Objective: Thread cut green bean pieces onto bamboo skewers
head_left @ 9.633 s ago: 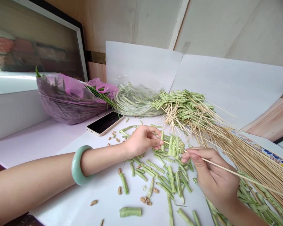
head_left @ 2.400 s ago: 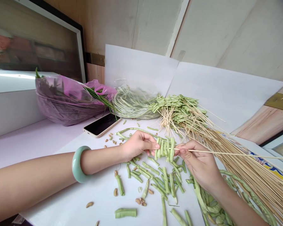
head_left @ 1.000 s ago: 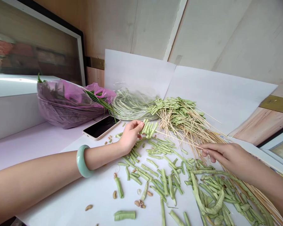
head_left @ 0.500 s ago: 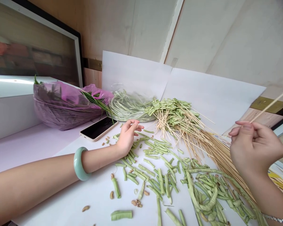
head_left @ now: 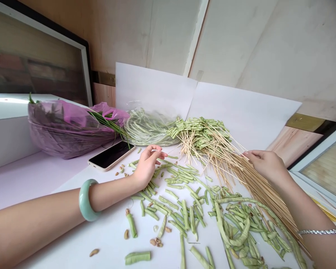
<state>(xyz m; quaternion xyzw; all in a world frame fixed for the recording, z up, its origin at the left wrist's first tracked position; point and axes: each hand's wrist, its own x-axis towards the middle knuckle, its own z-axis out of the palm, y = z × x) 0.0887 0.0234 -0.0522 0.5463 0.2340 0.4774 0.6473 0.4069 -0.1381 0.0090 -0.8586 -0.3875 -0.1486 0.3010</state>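
My left hand [head_left: 146, 168], below a jade-green bangle [head_left: 86, 200], hovers over cut green bean pieces [head_left: 182, 173]. Its fingers are loosely bent and apart, with nothing visible in them. One bean piece [head_left: 172, 157] lies just beyond its fingertips. At the right, my right hand [head_left: 264, 162] pinches the end of a thin bamboo skewer [head_left: 239, 145] above a long bundle of skewers [head_left: 257, 185]. The far ends of many skewers carry rows of threaded bean pieces [head_left: 204, 127]. Limp whole beans and short pieces [head_left: 246, 231] are heaped below the right forearm.
A phone [head_left: 112, 155] lies left of my left hand. Behind it are a purple bag of greens [head_left: 70, 130] and a clear bag of long beans [head_left: 149, 129]. White boards [head_left: 240, 108] stand along the back. Loose brown seeds [head_left: 94, 252] dot the white paper.
My right hand has moved left and slightly down from the right edge to the skewer pile. The skewer it held up is no longer raised. My left hand keeps its pose; the view shifts slightly.
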